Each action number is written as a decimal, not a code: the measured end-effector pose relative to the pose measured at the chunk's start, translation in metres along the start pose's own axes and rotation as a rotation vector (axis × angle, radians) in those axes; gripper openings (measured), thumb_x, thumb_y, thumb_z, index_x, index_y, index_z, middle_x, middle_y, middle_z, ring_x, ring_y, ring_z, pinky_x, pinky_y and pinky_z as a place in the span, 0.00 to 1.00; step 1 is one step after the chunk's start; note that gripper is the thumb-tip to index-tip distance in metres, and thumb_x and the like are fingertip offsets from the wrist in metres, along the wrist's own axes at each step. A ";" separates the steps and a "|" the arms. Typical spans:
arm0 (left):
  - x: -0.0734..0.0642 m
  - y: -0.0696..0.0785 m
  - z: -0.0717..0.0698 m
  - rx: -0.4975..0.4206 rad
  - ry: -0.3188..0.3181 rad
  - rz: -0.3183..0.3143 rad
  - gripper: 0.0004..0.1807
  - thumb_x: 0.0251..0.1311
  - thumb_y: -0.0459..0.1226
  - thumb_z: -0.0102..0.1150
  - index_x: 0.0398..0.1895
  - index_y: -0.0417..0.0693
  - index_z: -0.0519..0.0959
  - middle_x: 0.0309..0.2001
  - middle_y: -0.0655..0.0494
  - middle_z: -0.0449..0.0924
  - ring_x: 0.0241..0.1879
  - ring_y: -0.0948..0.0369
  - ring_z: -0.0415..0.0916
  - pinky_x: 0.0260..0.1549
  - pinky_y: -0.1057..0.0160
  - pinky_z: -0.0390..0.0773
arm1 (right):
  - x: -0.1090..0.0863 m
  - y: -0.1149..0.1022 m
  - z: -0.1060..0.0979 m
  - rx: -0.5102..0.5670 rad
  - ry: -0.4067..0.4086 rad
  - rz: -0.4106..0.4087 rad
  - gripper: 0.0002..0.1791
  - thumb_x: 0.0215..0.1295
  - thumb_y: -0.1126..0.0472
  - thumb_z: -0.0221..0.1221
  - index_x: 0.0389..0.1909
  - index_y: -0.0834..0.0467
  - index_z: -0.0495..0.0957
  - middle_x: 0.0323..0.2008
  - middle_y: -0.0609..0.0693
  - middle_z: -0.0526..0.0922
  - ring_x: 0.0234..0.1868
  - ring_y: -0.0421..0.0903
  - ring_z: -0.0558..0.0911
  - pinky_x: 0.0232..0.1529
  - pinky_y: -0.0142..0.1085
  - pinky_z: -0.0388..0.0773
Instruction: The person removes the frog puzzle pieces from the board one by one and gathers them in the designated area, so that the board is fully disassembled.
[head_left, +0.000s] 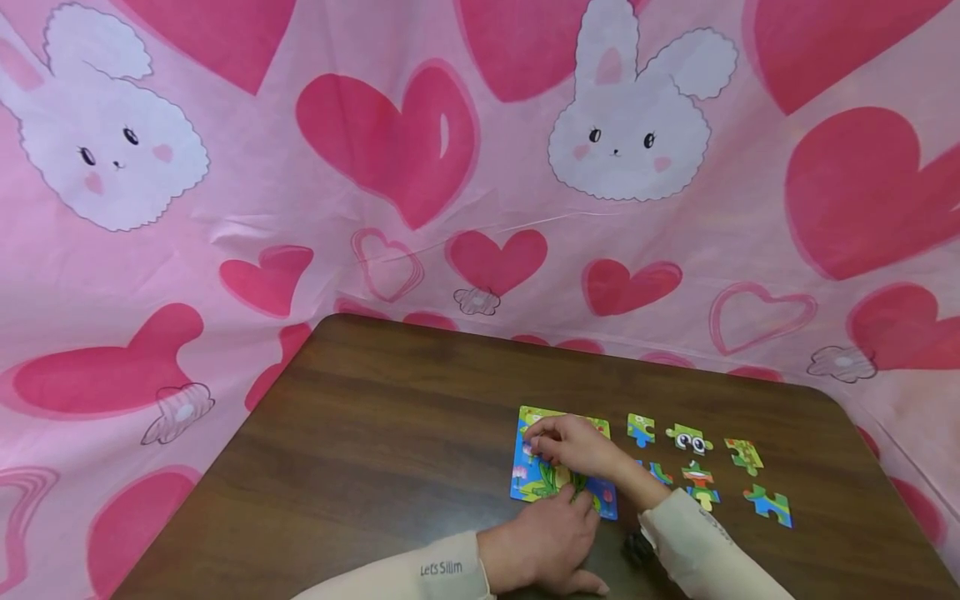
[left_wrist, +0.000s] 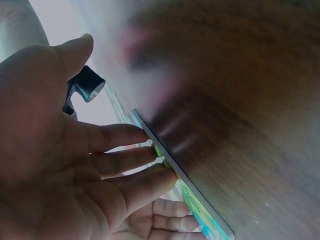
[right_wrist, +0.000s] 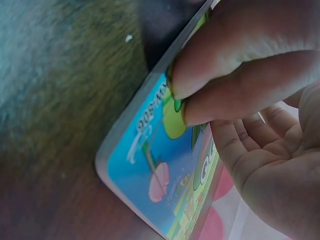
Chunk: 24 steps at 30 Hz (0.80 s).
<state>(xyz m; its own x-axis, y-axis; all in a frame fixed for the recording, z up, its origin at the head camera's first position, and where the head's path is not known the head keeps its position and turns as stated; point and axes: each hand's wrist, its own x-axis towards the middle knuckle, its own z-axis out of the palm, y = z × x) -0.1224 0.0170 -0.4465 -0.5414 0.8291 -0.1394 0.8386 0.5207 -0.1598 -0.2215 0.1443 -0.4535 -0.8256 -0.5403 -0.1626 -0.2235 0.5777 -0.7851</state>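
A square puzzle board [head_left: 525,483] with a frog picture lies on the table. Relaxed and nearly straight, the fingers [left_wrist: 145,190] of my left hand [head_left: 551,533] touch its near edge, thumb held apart. Over the board's upper part is my right hand [head_left: 585,446], its fingers bent down toward the left side. I cannot tell whether a puzzle piece sits under those fingertips. In the right wrist view the board's corner [right_wrist: 130,167] shows a printed pink flower and lettering, with the curled right hand [right_wrist: 270,170] beyond.
Right of the board lie several loose puzzle pieces, among them an eyes piece [head_left: 688,440], a red-and-yellow piece [head_left: 700,483] and a blue-green piece [head_left: 771,507]. A black device [head_left: 637,546] is at the right wrist. The brown table [head_left: 375,417] meets a pink heart-print cloth [head_left: 525,183].
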 end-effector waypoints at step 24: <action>0.002 -0.001 0.002 -0.030 -0.012 -0.011 0.41 0.61 0.75 0.43 0.59 0.53 0.77 0.52 0.62 0.74 0.49 0.65 0.69 0.46 0.71 0.75 | -0.001 0.003 -0.001 0.074 -0.030 -0.043 0.11 0.67 0.67 0.62 0.49 0.60 0.84 0.38 0.52 0.87 0.36 0.43 0.81 0.39 0.29 0.79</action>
<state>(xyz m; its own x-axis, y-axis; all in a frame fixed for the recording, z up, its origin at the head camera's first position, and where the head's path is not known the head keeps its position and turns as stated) -0.1243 0.0175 -0.4484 -0.5514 0.8208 -0.1495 0.8338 0.5362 -0.1316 -0.2218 0.1475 -0.4550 -0.8000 -0.5823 -0.1444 -0.2186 0.5070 -0.8338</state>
